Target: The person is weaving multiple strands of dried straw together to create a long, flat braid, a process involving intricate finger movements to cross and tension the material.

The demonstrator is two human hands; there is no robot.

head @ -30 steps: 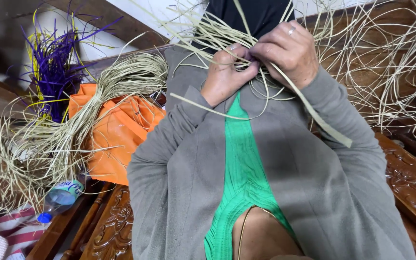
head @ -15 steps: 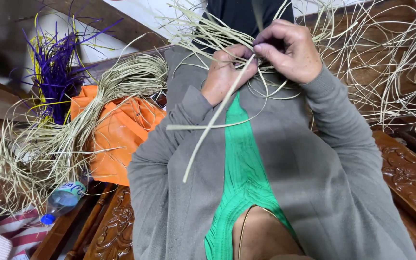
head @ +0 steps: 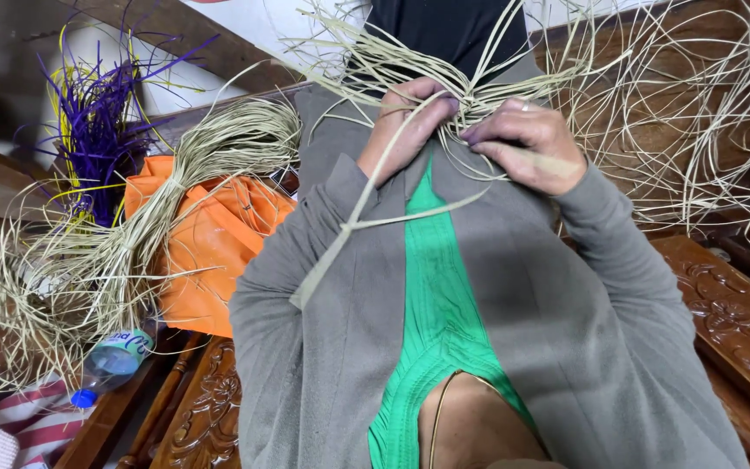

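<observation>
The left hand and right hand both pinch pale straw strands (a loose woven tangle) held at chest height; one flat strand hangs over the grey sleeve.

Carved brown wooden furniture beneath a white wall.

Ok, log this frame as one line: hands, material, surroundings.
left hand: pinching pale fibre strips | right hand: pressing same strips | loose strip end: hangs over grey sleeve | left side: orange bag, purple strands
</observation>
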